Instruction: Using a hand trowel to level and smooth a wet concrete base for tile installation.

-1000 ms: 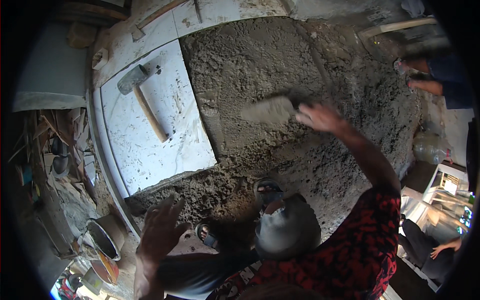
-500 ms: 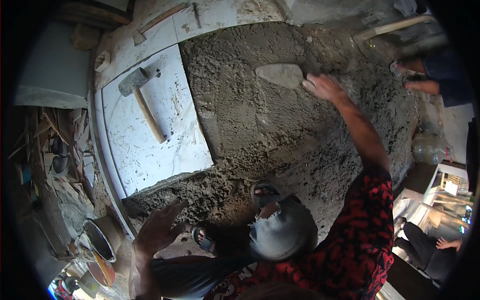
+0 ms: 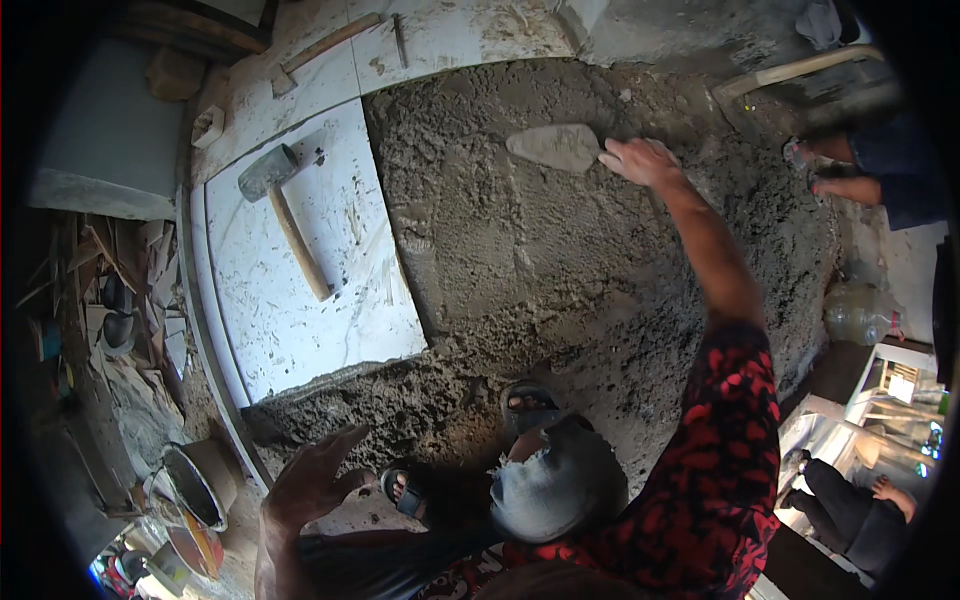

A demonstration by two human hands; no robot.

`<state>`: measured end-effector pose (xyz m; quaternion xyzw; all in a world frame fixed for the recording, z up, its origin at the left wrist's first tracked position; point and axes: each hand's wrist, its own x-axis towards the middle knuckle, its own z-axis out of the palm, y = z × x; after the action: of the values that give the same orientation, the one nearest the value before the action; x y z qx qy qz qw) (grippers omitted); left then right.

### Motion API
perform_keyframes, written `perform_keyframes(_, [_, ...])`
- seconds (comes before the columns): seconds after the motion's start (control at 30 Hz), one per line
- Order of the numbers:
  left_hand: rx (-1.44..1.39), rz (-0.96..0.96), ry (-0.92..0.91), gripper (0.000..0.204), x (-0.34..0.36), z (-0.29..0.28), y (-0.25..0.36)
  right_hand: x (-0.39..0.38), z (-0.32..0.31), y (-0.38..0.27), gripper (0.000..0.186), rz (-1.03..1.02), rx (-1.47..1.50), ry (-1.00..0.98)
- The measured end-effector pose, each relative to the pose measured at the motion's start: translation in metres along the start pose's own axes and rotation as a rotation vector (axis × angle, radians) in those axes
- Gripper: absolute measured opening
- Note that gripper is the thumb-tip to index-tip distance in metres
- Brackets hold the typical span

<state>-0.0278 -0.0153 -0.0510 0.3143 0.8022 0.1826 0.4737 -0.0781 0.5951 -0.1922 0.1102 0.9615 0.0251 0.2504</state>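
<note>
My right hand [image 3: 643, 162] is closed round the handle of a trowel [image 3: 555, 147], whose grey, pointed blade lies flat against the wet mortar [image 3: 500, 270]. Most of the handle is hidden by my fingers. Down at the lower left, my left hand [image 3: 313, 478] hangs in the air with thumb and fingers apart, holding nothing. Left of the mortar lies a large white tile [image 3: 360, 270] with grey smears and crumbs on it. A mallet [image 3: 265, 172] with a dark head and a wooden handle rests on that tile.
Beyond the tile, a hammer [image 3: 330, 42] lies on more white flooring. A bucket [image 3: 222, 470] stands at the lower left, beside broken scraps [image 3: 120, 320]. At the right are another person's feet [image 3: 835, 185], a clear plastic jug [image 3: 855, 312] and a wooden handle [image 3: 800, 68]. My sandalled feet [image 3: 528, 402] are below the mortar.
My right hand and the trowel have shifted slightly left over the mortar. The view has tilted a little, so the tile and mallet sit lower. My left hand stays spread.
</note>
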Motion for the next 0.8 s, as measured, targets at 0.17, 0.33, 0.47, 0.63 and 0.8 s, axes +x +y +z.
perform_keyframes(0.17, [-0.009,0.006,0.011,0.066,-0.004,0.002,0.002,0.015,-0.001,0.0,0.059,0.333,0.335,0.062])
perform_keyframes(0.33, [-0.01,0.028,-0.027,0.063,-0.005,-0.003,0.006,-0.079,0.091,0.015,0.059,0.58,1.22,-0.13])
perform_keyframes(0.47, [-0.037,0.069,-0.037,0.063,-0.005,-0.005,-0.003,-0.211,0.138,-0.08,0.057,0.71,1.591,0.327])
perform_keyframes(0.63, [-0.008,0.096,-0.072,0.064,0.004,-0.005,0.005,-0.266,0.169,-0.158,0.042,1.014,1.9,0.372])
perform_keyframes(0.8, [0.015,0.091,-0.08,0.065,-0.004,-0.005,0.015,-0.152,0.143,-0.192,0.041,0.985,2.673,0.152])
